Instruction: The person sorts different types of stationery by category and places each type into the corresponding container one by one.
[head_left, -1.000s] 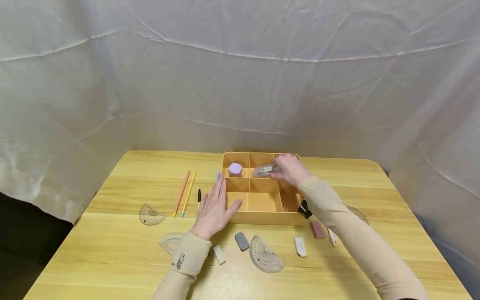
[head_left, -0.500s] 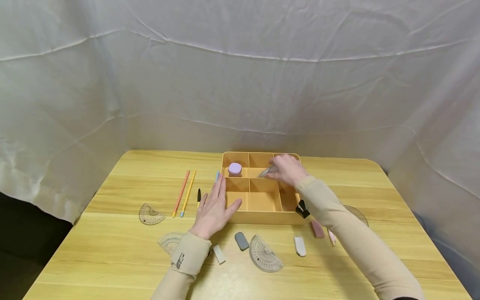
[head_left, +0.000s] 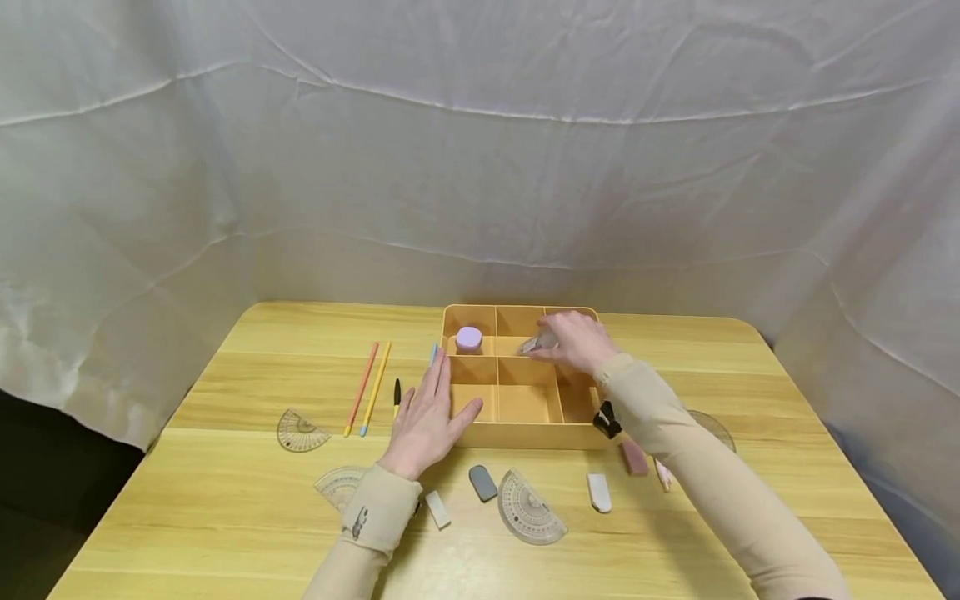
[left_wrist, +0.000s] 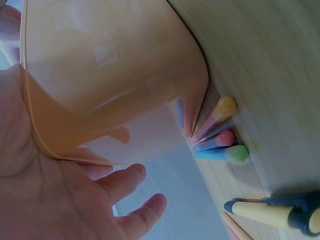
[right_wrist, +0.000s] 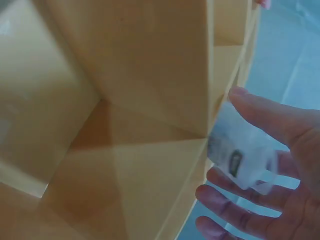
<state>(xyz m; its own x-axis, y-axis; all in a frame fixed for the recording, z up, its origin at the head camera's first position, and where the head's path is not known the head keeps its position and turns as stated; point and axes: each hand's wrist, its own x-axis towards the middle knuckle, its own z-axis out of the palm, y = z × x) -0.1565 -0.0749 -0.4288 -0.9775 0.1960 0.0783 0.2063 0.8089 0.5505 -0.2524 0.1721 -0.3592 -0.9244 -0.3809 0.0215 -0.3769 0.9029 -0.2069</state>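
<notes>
A tan divided organizer box (head_left: 536, 436) stands at the back of the table. My left hand (head_left: 426, 423) rests at its left front corner, fingers extended along the side wall and thumb over the front compartment. Above the back middle compartment, my right hand (head_left: 576, 342) holds a small translucent whitish item with dark print (right_wrist: 242, 155) between thumb and fingers. Its exact kind is unclear because it is blurred and partly covered. A lilac rounded object (head_left: 468, 338) sits in the back left compartment. The back right compartment is mostly hidden by my right hand.
Red (head_left: 362, 389) and yellow (head_left: 376, 389) pencils and a black-capped pen (head_left: 397, 396) lie left. Nearer are protractors (head_left: 531, 510), a grey eraser (head_left: 483, 482), white erasers (head_left: 599, 492) and a pink eraser (head_left: 634, 458). A black clip (head_left: 607, 420) is by the box's right corner.
My right hand has lowered slightly into the back middle compartment, and the translucent item has turned and sits lower. My left hand keeps its place on the box.
</notes>
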